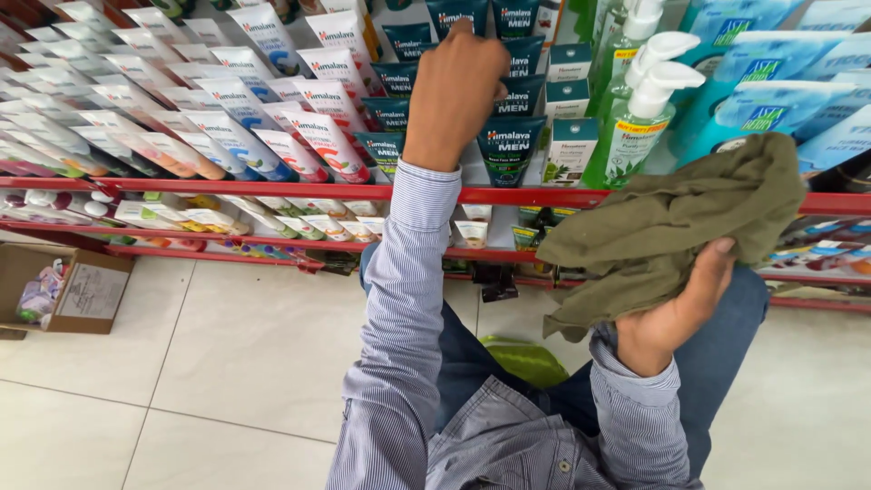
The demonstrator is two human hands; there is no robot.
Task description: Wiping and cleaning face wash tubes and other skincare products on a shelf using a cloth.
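Shelf [272, 190] holds tubes [508, 145]; right hand [676, 318] grips cloth [662, 227].

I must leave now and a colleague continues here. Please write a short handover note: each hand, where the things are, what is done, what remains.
Left hand: reaching into the shelf, fingers on the dark teal tubes.
Right hand: grip closed on an olive-green cloth, held in front of the red shelf edge.
Green pump bottles stand right of the tubes.
Done: cannot tell which tubes are wiped.
Left: probably the other rows.
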